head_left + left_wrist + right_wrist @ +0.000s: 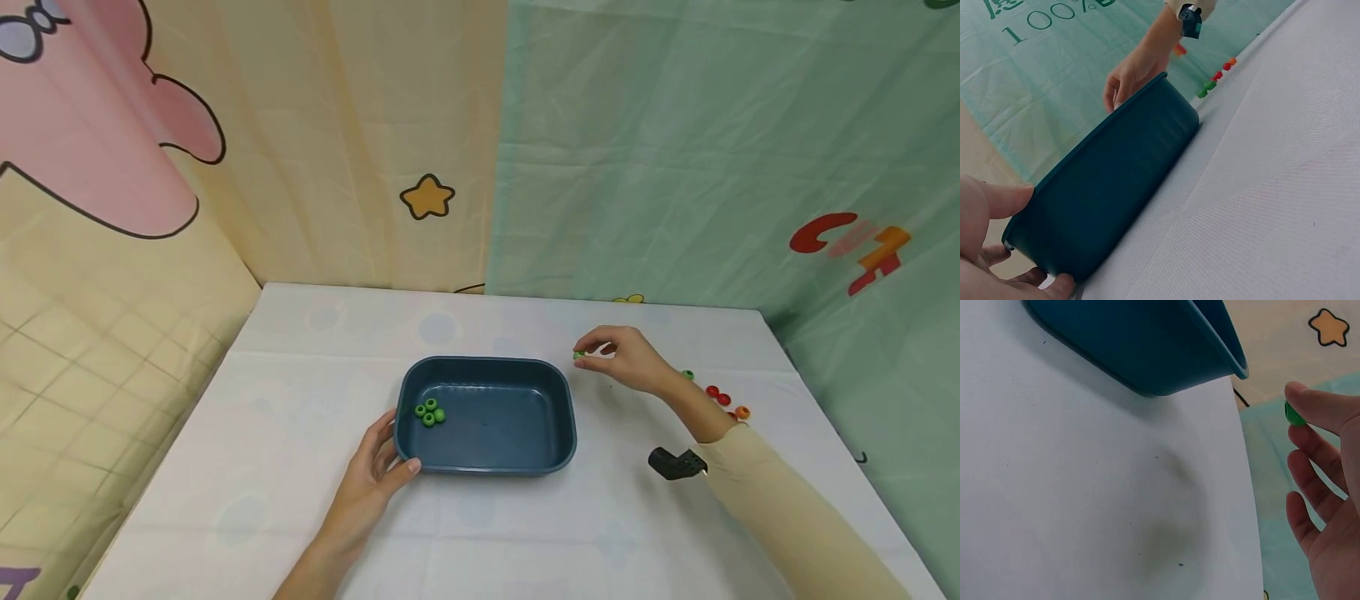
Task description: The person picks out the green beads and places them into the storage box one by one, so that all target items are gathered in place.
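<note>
A dark blue rectangular basin sits on the table, with several green beads clustered at its left inside. My left hand grips the basin's near-left corner; in the left wrist view the thumb lies on the rim and the fingertips curl around the lower corner. Just past the basin's right rim, my right hand is raised above the table and pinches one green bead between thumb and index finger. The other fingers of that hand are loosely bent.
Right of the basin, partly behind the right forearm, lie a green bead, red beads and an orange bead. A black device is at the right sleeve. Printed curtains stand behind the white-covered table.
</note>
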Tool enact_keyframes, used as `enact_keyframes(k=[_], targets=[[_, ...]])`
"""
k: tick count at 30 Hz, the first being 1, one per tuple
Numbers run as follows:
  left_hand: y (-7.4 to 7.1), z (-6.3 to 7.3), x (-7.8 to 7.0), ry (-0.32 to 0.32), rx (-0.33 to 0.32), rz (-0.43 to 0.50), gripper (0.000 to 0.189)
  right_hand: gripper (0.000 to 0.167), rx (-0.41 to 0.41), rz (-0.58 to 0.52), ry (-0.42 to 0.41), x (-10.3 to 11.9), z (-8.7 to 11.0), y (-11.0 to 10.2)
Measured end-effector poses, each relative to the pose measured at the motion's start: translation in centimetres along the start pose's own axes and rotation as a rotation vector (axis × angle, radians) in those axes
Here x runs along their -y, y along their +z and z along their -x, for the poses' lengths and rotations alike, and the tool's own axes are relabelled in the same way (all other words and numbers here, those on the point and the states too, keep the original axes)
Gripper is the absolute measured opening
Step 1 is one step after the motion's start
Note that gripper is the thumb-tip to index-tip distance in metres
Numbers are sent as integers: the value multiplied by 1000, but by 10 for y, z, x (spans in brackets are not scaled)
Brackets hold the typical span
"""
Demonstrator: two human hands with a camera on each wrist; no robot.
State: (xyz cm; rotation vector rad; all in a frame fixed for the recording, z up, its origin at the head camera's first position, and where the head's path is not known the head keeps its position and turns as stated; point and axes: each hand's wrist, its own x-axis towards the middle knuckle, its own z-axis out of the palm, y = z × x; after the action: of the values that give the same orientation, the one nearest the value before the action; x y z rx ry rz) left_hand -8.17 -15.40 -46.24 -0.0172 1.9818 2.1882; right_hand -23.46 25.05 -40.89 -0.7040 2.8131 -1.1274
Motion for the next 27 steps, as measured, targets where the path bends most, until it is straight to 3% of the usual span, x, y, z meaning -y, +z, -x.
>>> enact_keyframes(k=[13, 27], targets=[[0, 0, 1, 5, 6, 8, 80, 20, 36, -18, -80, 10, -15, 12], [-2, -1, 4, -5, 6, 5, 80, 19, 121, -51, -163, 36, -41, 33]])
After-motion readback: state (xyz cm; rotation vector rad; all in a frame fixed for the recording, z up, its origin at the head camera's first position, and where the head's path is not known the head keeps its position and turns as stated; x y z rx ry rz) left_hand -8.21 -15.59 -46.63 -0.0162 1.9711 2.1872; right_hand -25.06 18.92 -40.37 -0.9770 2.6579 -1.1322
